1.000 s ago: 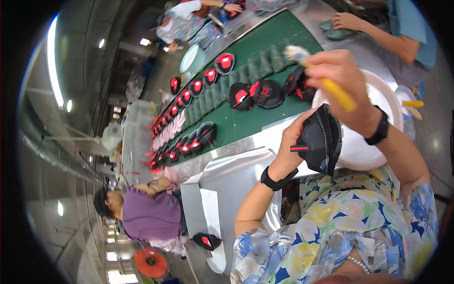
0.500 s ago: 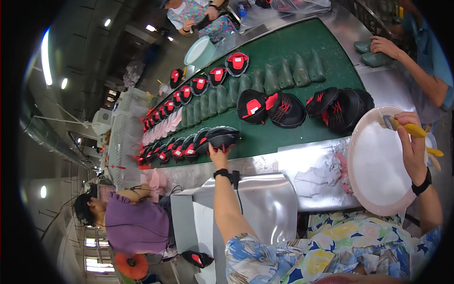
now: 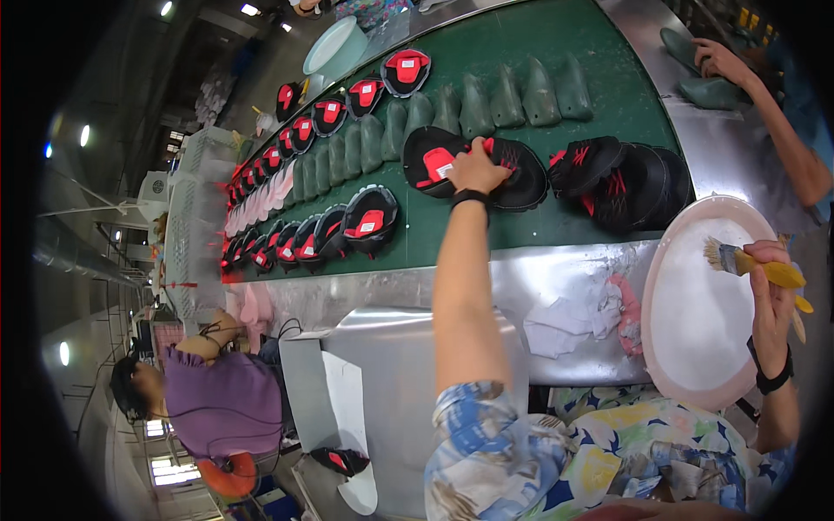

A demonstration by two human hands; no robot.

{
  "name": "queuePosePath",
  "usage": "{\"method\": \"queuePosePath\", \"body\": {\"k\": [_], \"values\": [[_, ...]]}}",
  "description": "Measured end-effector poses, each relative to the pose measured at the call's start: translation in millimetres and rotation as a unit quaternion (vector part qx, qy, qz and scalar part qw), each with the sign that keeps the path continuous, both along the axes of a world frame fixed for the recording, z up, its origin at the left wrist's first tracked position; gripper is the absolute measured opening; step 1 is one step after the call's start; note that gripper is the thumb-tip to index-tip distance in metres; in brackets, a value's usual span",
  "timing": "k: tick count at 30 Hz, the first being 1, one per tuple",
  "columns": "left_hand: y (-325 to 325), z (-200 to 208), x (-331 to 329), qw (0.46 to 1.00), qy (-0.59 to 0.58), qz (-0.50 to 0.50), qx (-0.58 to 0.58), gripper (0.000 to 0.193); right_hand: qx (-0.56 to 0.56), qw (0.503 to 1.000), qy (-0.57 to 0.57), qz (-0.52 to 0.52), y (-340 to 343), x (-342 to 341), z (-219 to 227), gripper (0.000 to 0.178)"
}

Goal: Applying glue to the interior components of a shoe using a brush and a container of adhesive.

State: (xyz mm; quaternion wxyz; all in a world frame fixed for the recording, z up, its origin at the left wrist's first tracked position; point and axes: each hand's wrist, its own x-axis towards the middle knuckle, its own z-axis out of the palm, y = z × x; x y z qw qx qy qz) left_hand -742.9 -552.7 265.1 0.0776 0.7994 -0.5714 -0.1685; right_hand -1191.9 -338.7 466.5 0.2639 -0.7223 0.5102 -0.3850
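Observation:
My left hand (image 3: 478,168) reaches out over the green belt with its fingers closed on the edge of a black and red shoe upper (image 3: 432,163). A second black upper with red laces (image 3: 523,174) lies right against it, partly under the hand. In my right hand (image 3: 770,291) is a brush (image 3: 764,266) with a yellow handle and pale bristles. The bristles hang above a pale pink basin (image 3: 653,286) of white liquid. Further right on the belt, more black uppers with red laces (image 3: 618,182) lie piled together.
Rows of black and red uppers (image 3: 369,221) and green shoe lasts (image 3: 473,104) stand along the green belt (image 3: 608,87). Crumpled white cloth (image 3: 560,326) lies beside the basin. A co-worker's hand (image 3: 725,62) touches green lasts at far right; a person in purple (image 3: 221,399) is at left.
My left hand has let go of an upper at the end of the near row and moved right to another. The brush has swung round, bristles pointing left over the basin.

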Motion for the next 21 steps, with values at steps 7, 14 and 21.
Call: {"method": "queuePosePath", "body": {"k": [7, 14, 21], "values": [[99.3, 88.8, 30.9, 0.960, 0.194, 0.006, -0.200, 0.062, -0.017, 0.998, -0.062, 0.024, 11.5, -12.2, 8.4, 0.014], [267.8, 198.1, 100.0, 0.956, -0.157, -0.225, 0.106, 0.083, 0.000, 0.998, -0.065, 0.020, 19.6, -39.9, 13.7, 0.011], [120.3, 79.9, -77.1, 0.911, -0.023, -0.346, -0.226, 0.086, 0.081, 0.993, -0.040, 0.072, 36.4, -30.9, 10.0, 0.011]]}}
